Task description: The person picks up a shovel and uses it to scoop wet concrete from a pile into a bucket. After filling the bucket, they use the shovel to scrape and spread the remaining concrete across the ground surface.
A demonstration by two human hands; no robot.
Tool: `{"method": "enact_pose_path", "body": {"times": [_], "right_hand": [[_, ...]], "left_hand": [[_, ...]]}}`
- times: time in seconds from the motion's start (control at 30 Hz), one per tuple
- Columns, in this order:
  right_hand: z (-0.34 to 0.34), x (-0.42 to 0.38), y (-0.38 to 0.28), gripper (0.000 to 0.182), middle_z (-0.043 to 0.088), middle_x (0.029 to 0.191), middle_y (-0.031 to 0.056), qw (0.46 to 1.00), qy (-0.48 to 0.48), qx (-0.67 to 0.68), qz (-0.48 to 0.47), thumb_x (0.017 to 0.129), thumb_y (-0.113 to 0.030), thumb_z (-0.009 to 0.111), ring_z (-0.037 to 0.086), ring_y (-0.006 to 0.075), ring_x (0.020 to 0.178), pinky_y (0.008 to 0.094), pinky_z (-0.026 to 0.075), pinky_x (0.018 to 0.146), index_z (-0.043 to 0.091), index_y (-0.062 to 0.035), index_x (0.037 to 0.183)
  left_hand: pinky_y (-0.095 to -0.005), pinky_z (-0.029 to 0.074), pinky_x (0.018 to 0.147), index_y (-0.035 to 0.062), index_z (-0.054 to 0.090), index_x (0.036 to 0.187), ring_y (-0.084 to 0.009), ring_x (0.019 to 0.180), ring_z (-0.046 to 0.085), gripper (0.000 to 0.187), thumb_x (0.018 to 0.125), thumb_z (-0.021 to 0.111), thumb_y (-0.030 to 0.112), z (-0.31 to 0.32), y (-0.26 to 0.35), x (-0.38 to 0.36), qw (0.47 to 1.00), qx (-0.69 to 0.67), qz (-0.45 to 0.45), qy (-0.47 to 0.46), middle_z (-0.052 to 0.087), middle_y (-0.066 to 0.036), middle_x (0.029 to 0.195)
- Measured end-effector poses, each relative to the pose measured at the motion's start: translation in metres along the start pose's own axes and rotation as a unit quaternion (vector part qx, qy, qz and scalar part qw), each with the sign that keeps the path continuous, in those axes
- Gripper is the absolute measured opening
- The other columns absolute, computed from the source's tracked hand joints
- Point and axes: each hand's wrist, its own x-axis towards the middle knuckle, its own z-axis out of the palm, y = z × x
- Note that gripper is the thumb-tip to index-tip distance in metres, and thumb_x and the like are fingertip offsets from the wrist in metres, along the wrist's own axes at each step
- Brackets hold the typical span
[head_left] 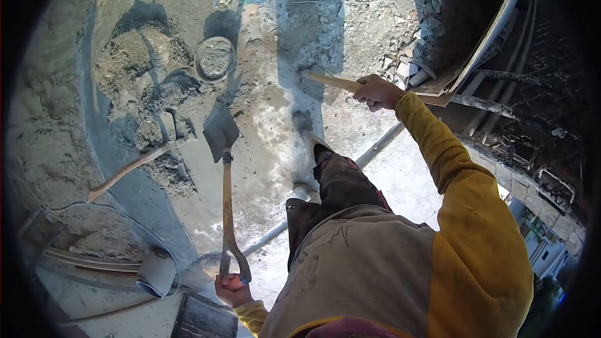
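Observation:
My left hand point(231, 289) is closed around the D-shaped grip of a shovel point(227, 206) at the bottom of the view. The shovel's wooden shaft runs up from there, and its flat grey blade point(221, 131) rests over the ground beside a heap of grey mix point(144, 75). Out to the right, my right hand point(377, 92) is wrapped round a pale wooden handle point(335, 81). That handle points left, and its far end lies in shadow near the ground, so the kind of tool does not show.
A round bucket of grey material point(215, 59) stands beside the heap. Another wooden-handled tool point(128, 172) has its blade in the mix. Lower left, a white bucket point(156, 272) lies near a thin hose. Broken rubble point(388, 19) and a large curved-edged panel point(482, 44) are upper right.

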Motion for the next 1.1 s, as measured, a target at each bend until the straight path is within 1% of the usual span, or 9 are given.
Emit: {"method": "enact_pose_path", "body": {"times": [0.1, 0.2, 0.3, 0.43, 0.5, 0.83, 0.97, 1.07, 1.1], "right_hand": [[-0.045, -0.033, -0.003, 0.013, 0.043, 0.057, -0.0005, 0.998, 0.037, 0.041, -0.01, 0.073, -0.01, 0.058, 0.034, 0.0067, 0.041, 0.0219, 0.03, 0.038, 0.056, 0.001, 0.08], [-0.069, -0.054, 0.009, 0.01, 0.045, 0.057, 0.0008, 0.99, 0.064, 0.124, 0.015, 0.076, -0.01, 0.055, 0.036, 0.0064, 0.041, 0.0216, 0.031, 0.037, 0.056, -0.0006, 0.081], [-0.082, -0.073, 0.029, 0.006, 0.047, 0.058, 0.0023, 0.959, 0.1, 0.263, -0.034, 0.079, -0.009, 0.052, 0.037, 0.0067, 0.04, 0.0214, 0.034, 0.037, 0.054, -0.0035, 0.078], [-0.087, -0.084, 0.069, 0.008, 0.049, 0.062, 0.0053, 0.89, 0.139, 0.433, -0.037, 0.083, -0.009, 0.048, 0.039, 0.0069, 0.041, 0.0217, 0.037, 0.037, 0.047, -0.0018, 0.082], [-0.089, -0.091, 0.082, 0.008, 0.049, 0.063, 0.0062, 0.836, 0.219, 0.503, -0.015, 0.084, -0.01, 0.047, 0.039, 0.0072, 0.042, 0.0213, 0.038, 0.038, 0.045, -0.0023, 0.081], [-0.128, -0.139, 0.108, 0.011, 0.047, 0.064, 0.0035, 0.738, 0.356, 0.564, -0.1, 0.085, -0.013, 0.046, 0.038, 0.0071, 0.043, 0.0197, 0.037, 0.039, 0.047, -0.0025, 0.087], [-0.135, -0.148, 0.128, 0.012, 0.047, 0.064, 0.0063, 0.687, 0.376, 0.61, -0.122, 0.083, -0.012, 0.048, 0.04, 0.01, 0.044, 0.0218, 0.038, 0.039, 0.048, -0.0009, 0.087], [-0.137, -0.142, 0.146, 0.015, 0.048, 0.065, 0.0045, 0.676, 0.361, 0.624, -0.153, 0.086, -0.015, 0.045, 0.037, 0.007, 0.043, 0.0208, 0.038, 0.041, 0.047, -0.0022, 0.094], [-0.138, -0.134, 0.154, 0.015, 0.048, 0.065, 0.0045, 0.672, 0.362, 0.629, -0.15, 0.086, -0.015, 0.045, 0.037, 0.007, 0.043, 0.0208, 0.038, 0.041, 0.047, -0.0022, 0.094]], "left_hand": [[-0.0291, 0.044, 0.06, 0.0105, 0.044, 0.064, -0.015, 0.055, 0.05, 0.023, 0.085, 0.047, 0.02, 0.019, 0.009, -0.005, 1.0, 0.011, 0.001, 0.016, 0.046, -0.001, 0.053], [-0.0298, 0.044, 0.061, 0.0116, 0.043, 0.063, -0.0154, 0.055, 0.051, 0.023, 0.085, 0.048, 0.018, 0.026, 0.016, -0.01, 1.0, -0.001, -0.008, 0.014, 0.046, 0.0, 0.054], [-0.0306, 0.045, 0.062, 0.0129, 0.04, 0.062, -0.0155, 0.056, 0.051, 0.024, 0.084, 0.05, 0.018, 0.031, 0.026, -0.001, 1.0, 0.01, 0.001, 0.007, 0.045, 0.0, 0.054], [-0.0301, 0.046, 0.064, 0.0156, 0.04, 0.063, -0.0129, 0.057, 0.05, 0.021, 0.081, 0.052, 0.016, 0.047, 0.039, -0.001, 1.0, 0.021, 0.005, -0.01, 0.044, 0.004, 0.055], [-0.0288, 0.045, 0.064, 0.0161, 0.039, 0.063, -0.0121, 0.057, 0.049, 0.021, 0.079, 0.053, 0.015, 0.063, 0.042, -0.006, 1.0, 0.011, 0.019, 0.004, 0.043, 0.005, 0.055], [-0.0252, 0.041, 0.061, 0.0182, 0.035, 0.058, -0.0102, 0.054, 0.044, 0.023, 0.076, 0.05, 0.017, 0.089, 0.045, -0.006, 0.995, 0.068, 0.075, 0.025, 0.04, 0.007, 0.055], [-0.0235, 0.039, 0.061, 0.0184, 0.032, 0.06, -0.0104, 0.057, 0.041, 0.02, 0.071, 0.048, 0.015, 0.097, 0.047, 0.001, 0.981, 0.096, 0.145, 0.083, 0.038, 0.006, 0.059], [-0.0224, 0.038, 0.061, 0.0187, 0.031, 0.06, -0.0101, 0.058, 0.041, 0.02, 0.068, 0.048, 0.013, 0.096, 0.055, 0.009, 0.908, 0.315, 0.273, 0.037, 0.038, 0.006, 0.061], [-0.0223, 0.038, 0.061, 0.0188, 0.031, 0.06, -0.0101, 0.058, 0.041, 0.02, 0.067, 0.048, 0.011, 0.098, 0.063, 0.013, 0.915, 0.322, 0.24, 0.016, 0.039, 0.005, 0.062]]}}
